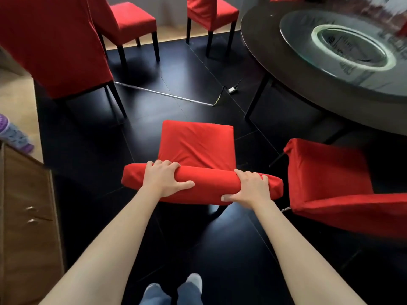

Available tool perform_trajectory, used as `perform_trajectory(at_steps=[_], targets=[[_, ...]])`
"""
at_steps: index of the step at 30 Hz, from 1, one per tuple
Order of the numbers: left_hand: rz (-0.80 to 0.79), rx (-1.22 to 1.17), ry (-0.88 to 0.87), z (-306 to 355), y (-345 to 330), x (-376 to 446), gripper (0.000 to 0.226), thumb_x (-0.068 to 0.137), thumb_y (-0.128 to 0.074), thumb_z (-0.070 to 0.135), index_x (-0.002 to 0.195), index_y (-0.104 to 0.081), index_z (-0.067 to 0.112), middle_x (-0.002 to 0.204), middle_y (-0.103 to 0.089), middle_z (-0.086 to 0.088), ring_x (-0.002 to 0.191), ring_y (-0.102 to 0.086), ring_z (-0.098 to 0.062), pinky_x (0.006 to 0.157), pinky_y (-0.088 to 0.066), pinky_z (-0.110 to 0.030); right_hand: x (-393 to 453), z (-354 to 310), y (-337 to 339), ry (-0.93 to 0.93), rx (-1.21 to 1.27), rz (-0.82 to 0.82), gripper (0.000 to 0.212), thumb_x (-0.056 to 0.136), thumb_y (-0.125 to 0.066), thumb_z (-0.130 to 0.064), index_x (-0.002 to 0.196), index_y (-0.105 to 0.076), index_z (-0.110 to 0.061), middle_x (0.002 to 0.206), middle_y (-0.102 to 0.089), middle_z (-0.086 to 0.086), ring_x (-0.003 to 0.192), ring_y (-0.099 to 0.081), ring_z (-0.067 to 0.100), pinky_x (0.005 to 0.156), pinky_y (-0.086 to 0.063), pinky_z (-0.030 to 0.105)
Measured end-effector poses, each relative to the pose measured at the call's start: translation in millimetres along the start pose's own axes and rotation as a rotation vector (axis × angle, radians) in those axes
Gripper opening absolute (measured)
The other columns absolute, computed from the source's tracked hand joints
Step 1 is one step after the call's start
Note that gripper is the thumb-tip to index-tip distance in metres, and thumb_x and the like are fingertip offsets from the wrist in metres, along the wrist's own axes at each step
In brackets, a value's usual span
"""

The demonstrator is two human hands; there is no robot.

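Observation:
A red-covered chair point(198, 144) stands on the dark floor right in front of me, seen from behind and above. Both my hands grip the top of its backrest. My left hand point(164, 178) wraps over the left part, fingers over the far side and thumb along the near side. My right hand point(248, 188) wraps over the right part in the same way. The chair's legs are mostly hidden under the seat and backrest.
A round dark table point(275, 69) with a glass turntable point(343, 42) is at the right. Another red chair point(330, 179) stands close on the right, and three more point(55, 45) point(130, 20) point(211, 12) at the back left. A cable and small plug point(232, 89) lie on the floor. A wooden cabinet point(26, 216) is at the left.

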State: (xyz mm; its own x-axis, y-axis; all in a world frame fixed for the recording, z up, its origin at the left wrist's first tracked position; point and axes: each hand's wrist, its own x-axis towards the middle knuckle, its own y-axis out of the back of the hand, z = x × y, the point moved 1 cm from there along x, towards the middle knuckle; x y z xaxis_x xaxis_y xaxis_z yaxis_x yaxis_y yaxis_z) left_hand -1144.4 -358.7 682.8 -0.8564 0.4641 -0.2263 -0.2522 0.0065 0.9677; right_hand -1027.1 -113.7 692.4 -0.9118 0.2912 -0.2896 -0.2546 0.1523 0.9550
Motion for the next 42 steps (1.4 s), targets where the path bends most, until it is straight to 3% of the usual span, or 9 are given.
perform_trajectory(at_steps=[5, 12, 26, 42], targets=[[0.022, -0.008, -0.038, -4, -2, -3, 0.096, 0.057, -0.025, 0.095, 0.127, -0.054, 0.035, 0.126, -0.059, 0.005, 0.118, -0.049, -0.021, 0.101, -0.031, -0.041, -9, -6, -2, -0.025, -0.007, 0.008, 0.093, 0.054, -0.054, -0.089, 0.126, -0.048, -0.031, 0.115, -0.058, -0.004, 0.11, -0.052, 0.02, 0.097, -0.033, 0.043], [0.035, 0.024, -0.165, -18, -5, -9, 0.097, 0.056, -0.024, 0.095, 0.125, -0.056, 0.034, 0.121, -0.062, 0.006, 0.115, -0.051, -0.02, 0.097, -0.033, -0.04, -45, -26, -18, -0.14, 0.015, 0.027, 0.093, 0.05, -0.047, -0.093, 0.118, -0.05, -0.03, 0.109, -0.058, -0.006, 0.105, -0.053, 0.018, 0.095, -0.033, 0.043], [0.04, 0.11, -0.407, -42, -5, -16, 0.101, 0.057, -0.016, 0.097, 0.125, -0.055, 0.033, 0.119, -0.062, 0.005, 0.112, -0.053, -0.021, 0.096, -0.035, -0.04, -110, -79, -44, -0.377, 0.035, 0.077, 0.097, 0.051, -0.044, -0.095, 0.121, -0.049, -0.028, 0.112, -0.057, -0.005, 0.108, -0.051, 0.021, 0.094, -0.034, 0.041], [0.12, 0.143, -0.482, -40, -6, 5, 0.103, 0.054, -0.008, 0.096, 0.116, -0.059, 0.031, 0.11, -0.065, 0.007, 0.099, -0.055, -0.02, 0.089, -0.037, -0.037, -91, -69, -41, -0.386, 0.035, 0.072, 0.11, 0.038, -0.031, -0.101, 0.122, -0.049, -0.033, 0.109, -0.058, -0.01, 0.106, -0.053, 0.016, 0.094, -0.033, 0.041]])
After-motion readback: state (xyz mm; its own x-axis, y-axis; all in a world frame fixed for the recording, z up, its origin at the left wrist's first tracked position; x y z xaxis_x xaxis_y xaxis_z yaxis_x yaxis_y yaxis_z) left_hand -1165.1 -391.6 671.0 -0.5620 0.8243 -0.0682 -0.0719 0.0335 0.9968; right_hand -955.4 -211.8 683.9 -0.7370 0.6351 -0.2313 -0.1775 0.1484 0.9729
